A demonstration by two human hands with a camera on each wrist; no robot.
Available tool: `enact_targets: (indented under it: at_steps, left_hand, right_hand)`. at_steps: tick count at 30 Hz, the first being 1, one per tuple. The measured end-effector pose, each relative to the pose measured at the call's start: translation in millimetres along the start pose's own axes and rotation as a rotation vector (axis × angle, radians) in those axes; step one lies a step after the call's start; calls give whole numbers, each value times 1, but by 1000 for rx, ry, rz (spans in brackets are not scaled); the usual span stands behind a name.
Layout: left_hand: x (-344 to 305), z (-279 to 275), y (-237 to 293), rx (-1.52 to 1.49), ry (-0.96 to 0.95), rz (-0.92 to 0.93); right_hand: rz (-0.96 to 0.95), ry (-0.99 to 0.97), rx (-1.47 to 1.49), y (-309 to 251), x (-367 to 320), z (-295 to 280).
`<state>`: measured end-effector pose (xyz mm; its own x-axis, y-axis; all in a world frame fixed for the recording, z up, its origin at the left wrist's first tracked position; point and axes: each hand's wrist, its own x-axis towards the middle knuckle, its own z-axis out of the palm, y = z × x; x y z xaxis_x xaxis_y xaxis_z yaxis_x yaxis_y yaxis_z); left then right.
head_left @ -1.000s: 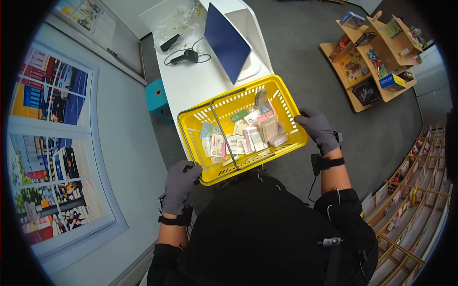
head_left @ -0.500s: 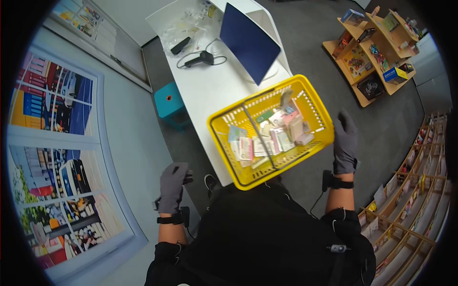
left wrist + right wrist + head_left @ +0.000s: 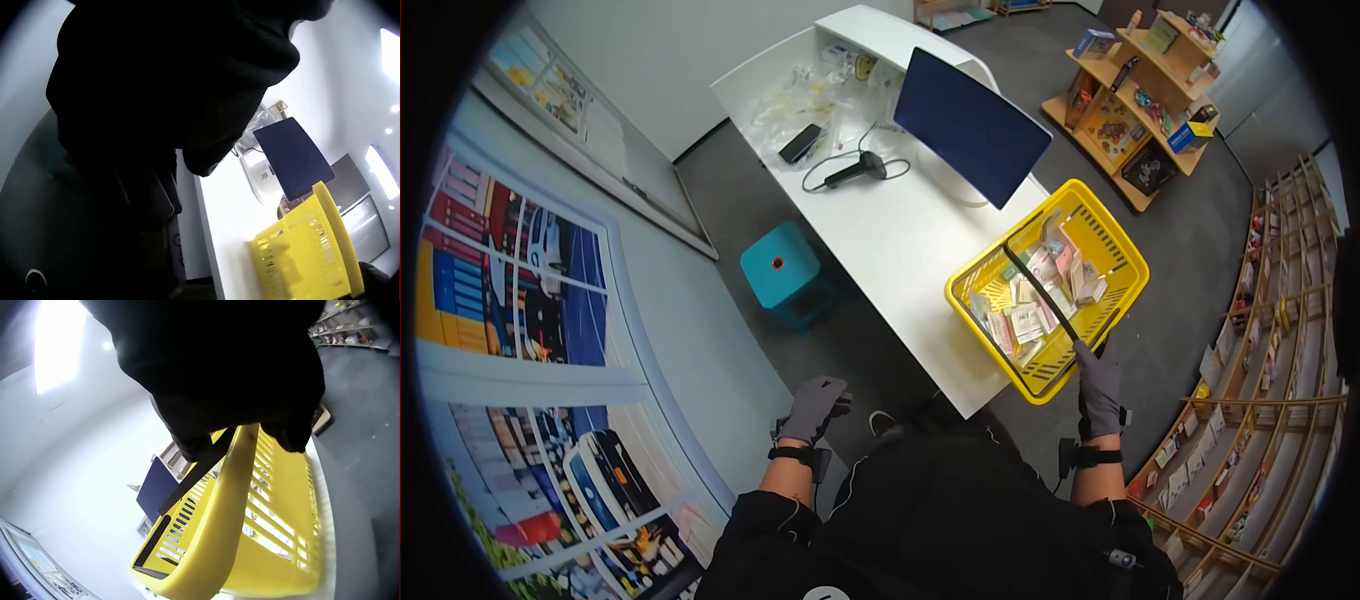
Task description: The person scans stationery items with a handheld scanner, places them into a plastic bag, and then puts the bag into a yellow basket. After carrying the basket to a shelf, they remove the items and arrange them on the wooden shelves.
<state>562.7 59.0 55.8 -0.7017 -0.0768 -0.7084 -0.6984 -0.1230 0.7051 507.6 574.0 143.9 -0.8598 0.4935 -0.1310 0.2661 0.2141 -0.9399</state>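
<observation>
A yellow shopping basket stands on the near right corner of the white counter, jutting past its edge. Inside lie several small boxes and packets. Its dark carrying handle crosses over the top. At the near rim my gloved right hand grips the basket; the right wrist view shows its thumb by the handle and its fingers over the rim. My gloved left hand hangs in the air left of the counter with loosely bent fingers and nothing in it. In its wrist view that hand is a dark shape.
A monitor stands behind the basket. Left of it lie a corded scanner, a black device and clear plastic bags. A teal stool is beside the counter. Wooden shelves line the right side.
My left hand has let go of the basket and drawn away left. My right hand has moved from the basket's right end to its near rim. The basket appears further right as the view turned.
</observation>
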Motion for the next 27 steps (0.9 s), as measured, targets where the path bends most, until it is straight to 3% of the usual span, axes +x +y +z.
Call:
enact_targets:
  at_steps: [4, 7, 11, 14, 18, 19, 21, 23, 26, 27]
  left_hand:
    - [46, -9, -12, -11, -37, -121]
    - [67, -20, -11, 288, -2, -180]
    - [77, -47, 22, 282, 41, -128]
    - [88, -72, 45, 227, 107, -95]
    - [128, -96, 76, 209, 116, -159]
    - [143, -90, 87, 231, 88, -163]
    - [168, -87, 109, 365, 82, -160]
    - [197, -92, 126, 451, 61, -168]
    - [264, -93, 155, 641, -26, 250]
    - [286, -94, 168, 645, -44, 250]
  right_hand:
    - [1, -1, 36, 13, -3, -4]
    - [-14, -8, 63, 24, -1, 1]
    - [30, 22, -68, -6, 2, 4]
    - [-503, 236, -564, -35, 1, 8]
    - [-609, 204, -756, -57, 20, -9]
    - [-585, 228, -772, -56, 32, -16]
    - [-458, 464, -368, -54, 64, -29]
    - [-85, 648, -334, -99, 91, -23]
    - [-102, 704, -328, -71, 145, -32]
    - [-97, 719, -337, -68, 146, -30]
